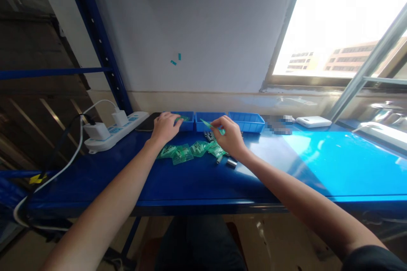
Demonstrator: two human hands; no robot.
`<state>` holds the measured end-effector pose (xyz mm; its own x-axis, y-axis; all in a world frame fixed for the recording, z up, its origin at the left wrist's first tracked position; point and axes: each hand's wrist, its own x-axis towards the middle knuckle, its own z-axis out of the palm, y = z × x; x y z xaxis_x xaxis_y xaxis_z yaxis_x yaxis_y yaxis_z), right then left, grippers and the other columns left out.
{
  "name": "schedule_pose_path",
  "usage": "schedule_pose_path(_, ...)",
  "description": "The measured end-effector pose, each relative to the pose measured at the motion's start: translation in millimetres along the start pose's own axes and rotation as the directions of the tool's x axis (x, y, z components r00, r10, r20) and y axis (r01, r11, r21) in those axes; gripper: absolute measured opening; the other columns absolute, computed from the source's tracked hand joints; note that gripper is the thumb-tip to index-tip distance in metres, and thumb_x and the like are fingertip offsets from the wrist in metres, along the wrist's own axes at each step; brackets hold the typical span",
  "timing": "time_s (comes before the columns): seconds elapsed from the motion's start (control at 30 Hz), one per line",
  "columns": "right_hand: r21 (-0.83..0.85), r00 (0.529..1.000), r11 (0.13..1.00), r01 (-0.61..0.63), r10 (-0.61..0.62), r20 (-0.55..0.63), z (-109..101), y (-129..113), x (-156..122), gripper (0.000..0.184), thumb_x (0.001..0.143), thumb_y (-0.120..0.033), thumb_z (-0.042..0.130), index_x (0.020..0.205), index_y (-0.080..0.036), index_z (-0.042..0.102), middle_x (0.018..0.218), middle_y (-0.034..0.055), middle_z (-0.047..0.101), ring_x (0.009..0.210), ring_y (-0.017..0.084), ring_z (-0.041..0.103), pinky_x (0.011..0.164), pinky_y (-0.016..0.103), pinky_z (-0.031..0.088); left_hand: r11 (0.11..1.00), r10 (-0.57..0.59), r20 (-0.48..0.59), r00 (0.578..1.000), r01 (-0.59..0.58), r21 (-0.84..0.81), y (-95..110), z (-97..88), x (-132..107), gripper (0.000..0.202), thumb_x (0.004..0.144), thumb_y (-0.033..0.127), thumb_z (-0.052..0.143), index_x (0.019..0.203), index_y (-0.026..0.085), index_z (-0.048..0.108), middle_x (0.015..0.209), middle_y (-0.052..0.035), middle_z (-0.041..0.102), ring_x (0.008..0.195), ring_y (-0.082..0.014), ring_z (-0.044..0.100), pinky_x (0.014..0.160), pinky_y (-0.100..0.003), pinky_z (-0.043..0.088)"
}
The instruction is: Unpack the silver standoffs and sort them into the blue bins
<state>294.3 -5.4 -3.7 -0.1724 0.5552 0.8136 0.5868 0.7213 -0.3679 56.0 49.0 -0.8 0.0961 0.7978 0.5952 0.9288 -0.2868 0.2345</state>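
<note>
My left hand [165,128] rests at the front edge of the left blue bin [187,123], its fingers curled over a small green piece at the bin's rim. My right hand [229,136] is closed in a pinch on a thin green strip [208,124], held just in front of the middle blue bin [206,121]. Several small green bags [187,151] lie on the blue bench between my hands. Small dark and metal parts [229,161] lie beside my right wrist.
A third blue bin [248,122] stands at the right of the row. A white power strip [114,132] with chargers and cables sits at the left, a dark phone [146,123] beside it. A white box [313,121] lies by the window sill. Blue shelf uprights [98,38] rise at left.
</note>
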Motion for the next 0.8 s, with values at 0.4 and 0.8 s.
schedule_pose_path(0.4, -0.112, 0.992, 0.987, 0.115, -0.108, 0.067, -11.1, -6.8, 3.4, 0.022, 0.083, -0.014, 0.051, 0.093, -0.021, 0.069, 0.094, 0.0089, 0.059, 0.090, 0.022, 0.053, 0.083, 0.038, 0.047, 0.339, -0.091, 0.249, 0.964, 0.265, -0.903, 82.7, -20.1, -20.2, 0.031, 0.079, 0.037, 0.064, 0.101, 0.015, 0.066, 0.095, -0.0081, 0.071, 0.086, -0.0191, 0.066, 0.077, -0.032, 0.053)
schedule_pose_path(0.8, 0.259, 0.996, 0.962, -0.080, 0.065, 0.067, -11.5, -0.4, 8.7, 0.029, 0.091, -0.035, 0.051, 0.105, -0.019, 0.070, 0.088, 0.0062, 0.067, 0.083, 0.019, 0.061, 0.077, 0.032, 0.052, 0.702, 0.073, -0.092, 0.993, -0.116, -0.703, 100.5, -16.0, -36.2, 0.037, 0.093, 0.044, 0.044, 0.091, 0.016, 0.068, 0.095, -0.0091, 0.070, 0.091, -0.0216, 0.063, 0.082, -0.033, 0.050)
